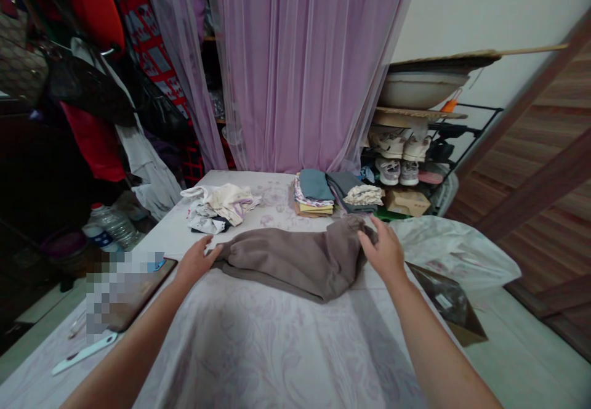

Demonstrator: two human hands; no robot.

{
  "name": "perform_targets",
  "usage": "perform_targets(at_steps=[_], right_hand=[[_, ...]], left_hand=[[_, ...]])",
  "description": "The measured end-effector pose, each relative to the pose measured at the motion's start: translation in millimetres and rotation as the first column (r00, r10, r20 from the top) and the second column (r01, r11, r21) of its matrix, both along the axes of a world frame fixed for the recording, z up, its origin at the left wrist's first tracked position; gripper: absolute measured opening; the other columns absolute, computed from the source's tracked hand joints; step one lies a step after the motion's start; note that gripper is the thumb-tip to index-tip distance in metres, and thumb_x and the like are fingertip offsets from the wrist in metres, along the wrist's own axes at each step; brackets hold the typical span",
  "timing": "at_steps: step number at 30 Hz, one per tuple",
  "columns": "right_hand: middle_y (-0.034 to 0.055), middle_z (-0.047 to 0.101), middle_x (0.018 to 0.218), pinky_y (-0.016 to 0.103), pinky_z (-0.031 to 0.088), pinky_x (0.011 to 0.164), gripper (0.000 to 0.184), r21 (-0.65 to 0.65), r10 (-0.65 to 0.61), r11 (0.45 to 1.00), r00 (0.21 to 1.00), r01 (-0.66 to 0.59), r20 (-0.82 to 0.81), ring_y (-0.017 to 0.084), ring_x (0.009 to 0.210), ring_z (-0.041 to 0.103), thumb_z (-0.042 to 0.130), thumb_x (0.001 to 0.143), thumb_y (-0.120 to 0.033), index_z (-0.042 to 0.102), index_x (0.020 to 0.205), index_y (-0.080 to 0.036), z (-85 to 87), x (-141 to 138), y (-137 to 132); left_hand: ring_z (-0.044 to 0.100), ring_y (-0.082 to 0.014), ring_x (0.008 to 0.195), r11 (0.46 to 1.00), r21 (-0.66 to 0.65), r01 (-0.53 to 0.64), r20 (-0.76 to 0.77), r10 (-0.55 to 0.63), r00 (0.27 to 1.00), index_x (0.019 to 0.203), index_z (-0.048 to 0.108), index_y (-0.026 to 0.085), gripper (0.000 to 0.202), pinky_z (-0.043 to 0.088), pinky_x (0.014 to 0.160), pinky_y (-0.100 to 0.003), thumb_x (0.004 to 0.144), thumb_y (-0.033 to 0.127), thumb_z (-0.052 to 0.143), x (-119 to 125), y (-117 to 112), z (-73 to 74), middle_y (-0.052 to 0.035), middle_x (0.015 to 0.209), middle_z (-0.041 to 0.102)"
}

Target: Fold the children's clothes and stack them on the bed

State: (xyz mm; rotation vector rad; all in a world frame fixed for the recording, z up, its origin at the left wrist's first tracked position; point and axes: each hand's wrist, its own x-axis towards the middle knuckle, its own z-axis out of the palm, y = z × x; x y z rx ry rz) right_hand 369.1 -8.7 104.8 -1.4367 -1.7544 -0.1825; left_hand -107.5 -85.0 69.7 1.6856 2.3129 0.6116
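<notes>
Head view: looking forward and down over both forearms at a pale floral cover (258, 341); whether a bed or a desk lies under it cannot be told.
Left hand: the left hand (195, 262) is spread, palm down, its fingertips against the near end of the cloth, not pinching.
Right hand: the right hand (383, 250) is curled over the far end, fingers and thumb pinching a gathered fold.
Garment: a taupe garment (295, 264) lies bunched and doubled between the hands, in the middle of the cover, its edges uneven.
Done so far: beyond it, neat stacks of folded clothes (314, 193) and a folded grey garment (346, 190) sit squared at the far edge.
Left unfolded: a loose heap of pale clothes (220, 207) lies crumpled to the left of those stacks.
Around: a translucent lilac curtain (295, 70) hangs behind; a shoe rack (397, 162) holds sneakers and a basin (418, 89); a plastic bottle (111, 224) stands at left; a white plastic sheet (455, 252) lies at right.
</notes>
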Motion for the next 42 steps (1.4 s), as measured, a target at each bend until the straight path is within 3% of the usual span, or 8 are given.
perform_targets(at_steps=[4, 8, 12, 18, 26, 34, 38, 42], right_hand=[[0.0133, 0.068, 0.112, 0.039, 0.050, 0.086, 0.061, -0.339, -0.015, 0.941, 0.997, -0.011, -0.074, 0.028, 0.103, 0.063, 0.056, 0.076, -0.058, 0.061, 0.121, -0.016, 7.3, 8.5, 36.6], [0.0008, 0.063, 0.060, 0.029, 0.046, 0.059, 0.047, -0.559, 0.066, 0.823, 0.995, -0.099, -0.079, 0.019, 0.063, 0.059, 0.054, 0.074, -0.065, 0.066, 0.067, -0.021, 8.3, 27.6, 40.2], [-0.0007, 0.062, 0.055, 0.028, 0.045, 0.057, 0.046, -0.563, 0.051, 0.809, 0.973, -0.172, -0.224, 0.019, 0.061, 0.058, 0.056, 0.072, -0.065, 0.064, 0.060, -0.021, -2.8, 66.8, 16.9], [0.0046, 0.074, 0.075, 0.037, 0.051, 0.072, 0.040, -0.657, -0.112, 0.743, 0.946, -0.124, -0.305, 0.029, 0.079, 0.067, 0.059, 0.066, -0.059, 0.072, 0.070, -0.022, -45.9, 124.7, -20.6], [0.0033, 0.073, 0.082, 0.035, 0.052, 0.078, 0.035, -0.441, -0.070, 0.873, 0.843, -0.206, -0.533, 0.026, 0.083, 0.066, 0.060, 0.070, -0.055, 0.068, 0.080, -0.023, -32.9, 113.5, -28.7], [0.0056, 0.075, 0.098, 0.040, 0.054, 0.085, 0.038, -0.659, 0.112, 0.580, 0.848, -0.479, -0.518, 0.030, 0.096, 0.068, 0.070, 0.063, -0.042, 0.072, 0.094, -0.021, -30.7, 112.6, -52.2], [0.0052, 0.076, 0.090, 0.043, 0.053, 0.088, 0.029, -0.710, 0.159, 0.470, 0.842, -0.524, -0.516, 0.030, 0.092, 0.069, 0.070, 0.061, -0.036, 0.075, 0.085, -0.020, -12.2, 112.4, -53.2], [0.0086, 0.075, 0.099, 0.038, 0.055, 0.081, 0.036, -0.618, 0.061, 0.548, 0.764, -0.563, -0.643, 0.027, 0.091, 0.070, 0.067, 0.069, -0.043, 0.075, 0.097, -0.022, -3.3, 122.8, -40.5]], left_hand=[[0.060, -0.0272, 0.115, 0.994, -0.096, 0.060, -0.020, -0.063, 0.998, 0.130, 0.053, 0.014, 0.065, 0.046, 0.095, -0.036, 0.083, 0.059, 0.046, 11.6, 14.5, -8.5, -0.0139, 0.126, 0.065], [0.062, -0.0248, 0.105, 0.981, -0.096, 0.170, -0.066, -0.176, 0.982, 0.098, 0.066, 0.020, 0.043, 0.047, 0.090, -0.034, 0.081, 0.056, 0.049, 13.5, 20.9, -8.3, -0.0091, 0.108, 0.070], [0.061, -0.0213, 0.097, 0.959, -0.079, 0.273, -0.095, -0.280, 0.955, 0.089, 0.062, 0.020, 0.027, 0.047, 0.087, -0.032, 0.081, 0.042, 0.048, 17.2, 18.8, -6.3, -0.0072, 0.097, 0.068], [0.059, -0.0257, 0.113, 0.946, -0.253, 0.205, -0.188, -0.255, 0.948, 0.132, 0.048, 0.016, 0.060, 0.046, 0.092, -0.036, 0.075, 0.035, 0.054, 29.9, 21.6, 9.1, -0.0135, 0.124, 0.061], [0.059, -0.0297, 0.111, 0.925, -0.275, 0.262, -0.430, -0.362, 0.827, 0.108, 0.066, 0.022, 0.039, 0.045, 0.091, -0.039, 0.072, 0.024, 0.051, 51.0, 28.8, 62.8, -0.0102, 0.114, 0.067], [0.056, -0.0290, 0.119, 0.788, -0.533, 0.308, -0.316, -0.523, 0.792, 0.110, 0.066, 0.027, 0.047, 0.025, 0.109, -0.058, 0.068, 0.012, 0.051, 21.8, -3.2, 47.0, -0.0073, 0.124, 0.066], [0.058, -0.0322, 0.118, 0.753, -0.575, 0.320, -0.195, -0.507, 0.840, 0.111, 0.068, 0.025, 0.052, 0.034, 0.105, -0.054, 0.061, 0.019, 0.058, 19.0, 4.2, 46.8, -0.0090, 0.123, 0.067], [0.065, -0.0266, 0.105, 0.687, -0.554, 0.470, 0.087, -0.514, 0.853, 0.113, 0.069, 0.028, 0.051, 0.049, 0.092, -0.033, 0.066, 0.045, 0.062, 13.2, 22.5, 67.6, -0.0034, 0.114, 0.071]])
